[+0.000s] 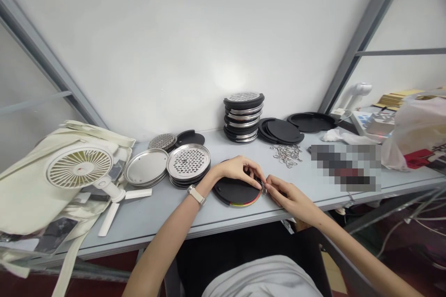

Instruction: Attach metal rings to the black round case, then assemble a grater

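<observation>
The left hand (240, 169) is arching over a black disc (237, 192) that is lying flat on the table (153, 216), close to its front edge. Its fingertips are reaching the disc's right edge; I cannot tell whether that grip is closing on anything. The right hand (287, 197) is meeting it there, its grip pinching a small metal piece (264, 189) between thumb and fingers. A red, yellow and green band is showing along the disc's near rim. Behind, a tall stack of discs (243, 125) is standing near the wall, and metal clips (287, 155) are lying heaped to its right. Grater plates (188, 161) are sitting left of the black disc, and a white fan (80, 169) is resting farther left.
</observation>
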Demonstrator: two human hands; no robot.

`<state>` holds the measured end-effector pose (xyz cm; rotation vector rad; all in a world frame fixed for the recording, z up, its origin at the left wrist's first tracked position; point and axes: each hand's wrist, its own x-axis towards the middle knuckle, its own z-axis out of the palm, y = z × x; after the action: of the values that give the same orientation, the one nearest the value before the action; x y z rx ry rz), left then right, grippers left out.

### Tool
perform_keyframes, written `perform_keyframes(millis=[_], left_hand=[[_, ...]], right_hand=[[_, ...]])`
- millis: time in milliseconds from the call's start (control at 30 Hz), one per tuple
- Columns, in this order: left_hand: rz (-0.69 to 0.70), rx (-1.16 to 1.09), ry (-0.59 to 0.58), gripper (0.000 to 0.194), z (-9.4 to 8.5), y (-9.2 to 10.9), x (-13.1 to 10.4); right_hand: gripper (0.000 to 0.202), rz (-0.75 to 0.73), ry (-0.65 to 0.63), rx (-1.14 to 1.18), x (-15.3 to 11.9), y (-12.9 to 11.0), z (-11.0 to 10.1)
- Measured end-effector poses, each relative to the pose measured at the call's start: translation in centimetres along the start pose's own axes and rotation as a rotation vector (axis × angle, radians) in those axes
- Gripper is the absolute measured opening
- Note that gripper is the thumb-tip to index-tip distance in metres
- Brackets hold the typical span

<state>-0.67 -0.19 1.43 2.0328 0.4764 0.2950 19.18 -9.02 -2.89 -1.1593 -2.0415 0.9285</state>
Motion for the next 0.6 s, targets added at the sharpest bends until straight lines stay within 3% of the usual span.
perform_keyframes(millis=[167,600], left_hand=[[0.064,0.014,-0.020,0.029,-0.10,-0.24,0.04],[0.009,0.022,-0.020,0.029,-0.03,-0.47,0.36]], right_hand=[[0.030,-0.007,-0.017,0.006,0.00,-0.10,-0.07],[0.026,0.038,-0.011,0.076,-0.06,0.16,0.05]])
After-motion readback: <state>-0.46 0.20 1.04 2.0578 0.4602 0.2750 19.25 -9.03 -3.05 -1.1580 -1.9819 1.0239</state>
